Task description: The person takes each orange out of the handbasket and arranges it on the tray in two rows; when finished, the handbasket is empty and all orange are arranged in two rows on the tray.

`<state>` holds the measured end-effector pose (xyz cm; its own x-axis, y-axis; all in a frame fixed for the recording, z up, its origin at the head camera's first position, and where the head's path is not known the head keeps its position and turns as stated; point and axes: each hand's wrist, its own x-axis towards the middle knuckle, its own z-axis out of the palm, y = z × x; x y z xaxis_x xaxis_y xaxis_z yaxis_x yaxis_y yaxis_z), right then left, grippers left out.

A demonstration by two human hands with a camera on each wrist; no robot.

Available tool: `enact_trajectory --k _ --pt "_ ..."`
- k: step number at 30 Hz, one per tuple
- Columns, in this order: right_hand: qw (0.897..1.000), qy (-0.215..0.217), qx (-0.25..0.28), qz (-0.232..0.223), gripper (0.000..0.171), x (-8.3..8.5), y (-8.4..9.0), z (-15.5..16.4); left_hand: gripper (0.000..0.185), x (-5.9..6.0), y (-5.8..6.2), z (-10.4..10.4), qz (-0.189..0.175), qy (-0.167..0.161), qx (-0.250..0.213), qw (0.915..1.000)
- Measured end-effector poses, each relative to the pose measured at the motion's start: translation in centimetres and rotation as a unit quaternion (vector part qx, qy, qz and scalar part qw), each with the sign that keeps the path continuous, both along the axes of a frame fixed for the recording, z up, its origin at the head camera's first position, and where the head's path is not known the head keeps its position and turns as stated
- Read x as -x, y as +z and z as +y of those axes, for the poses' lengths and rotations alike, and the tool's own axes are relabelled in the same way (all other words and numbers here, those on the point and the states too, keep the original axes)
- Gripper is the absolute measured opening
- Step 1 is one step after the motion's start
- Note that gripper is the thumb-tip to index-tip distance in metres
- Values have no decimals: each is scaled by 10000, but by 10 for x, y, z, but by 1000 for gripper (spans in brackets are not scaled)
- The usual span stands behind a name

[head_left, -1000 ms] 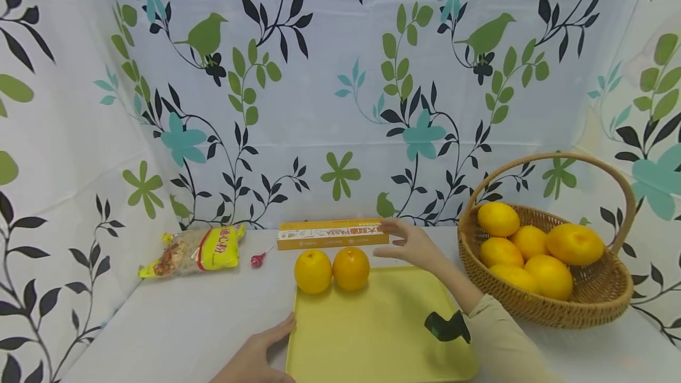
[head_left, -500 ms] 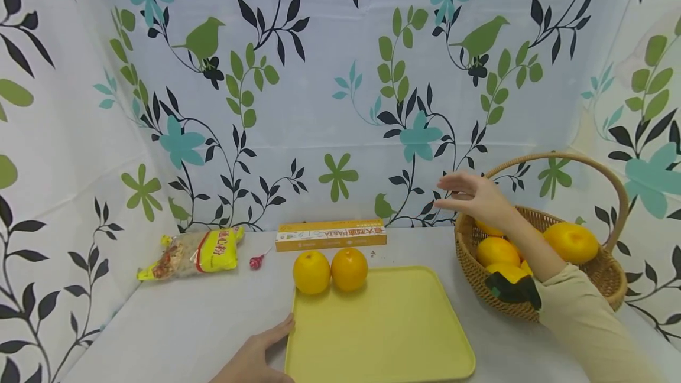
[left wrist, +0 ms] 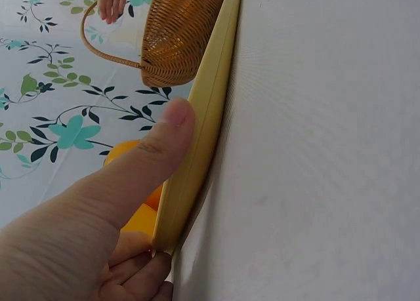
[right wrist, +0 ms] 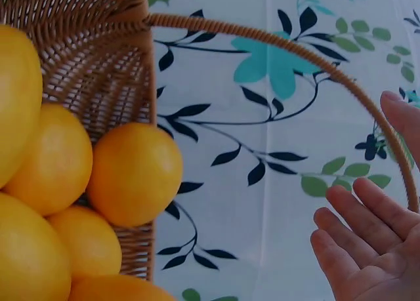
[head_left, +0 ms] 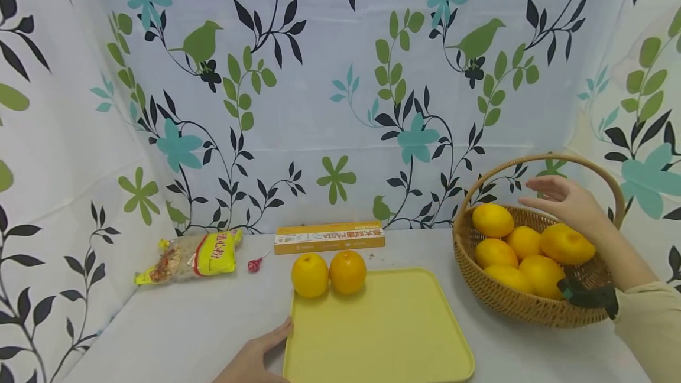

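A yellow tray point(head_left: 378, 330) lies on the table, with two oranges point(head_left: 348, 272) side by side at its far left corner. Along the tray's left edge rests my left hand point(head_left: 258, 354); the left wrist view has its thumb point(left wrist: 154, 147) extended against the tray's side wall and the other fingers near the corner. Over a wicker basket point(head_left: 479, 279) of several oranges point(head_left: 541, 275) hovers my right hand point(head_left: 569, 203), fingers spread and holding nothing. In the right wrist view, its palm and fingers point(right wrist: 367, 242) appear beside the basket's arched handle point(right wrist: 262, 35), above the fruit.
Behind the tray lies an orange pasta box point(head_left: 330, 238). A yellow-and-clear food bag point(head_left: 199, 256) and a red lollipop point(head_left: 255, 264) are at the back left. A patterned curtain point(head_left: 298, 105) hangs behind and beside the table.
My right hand has moved right, from above the back of the tray to over the basket. The left hand stays at the tray's left edge; the two oranges on the tray keep their place.
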<state>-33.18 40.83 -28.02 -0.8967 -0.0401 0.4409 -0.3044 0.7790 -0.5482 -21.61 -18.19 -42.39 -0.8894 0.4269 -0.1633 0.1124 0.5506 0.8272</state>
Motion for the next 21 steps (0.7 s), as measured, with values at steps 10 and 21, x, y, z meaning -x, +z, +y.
enact_trajectory --k 10,21 --pt "9958 -826 -255 -287 73 4 -27 41 82 -2 1 -2 73 16 35 10000" --pt "9508 -294 -570 -3031 93 -47 -3 3 82 -3 -2 0 24 9 4 10000"
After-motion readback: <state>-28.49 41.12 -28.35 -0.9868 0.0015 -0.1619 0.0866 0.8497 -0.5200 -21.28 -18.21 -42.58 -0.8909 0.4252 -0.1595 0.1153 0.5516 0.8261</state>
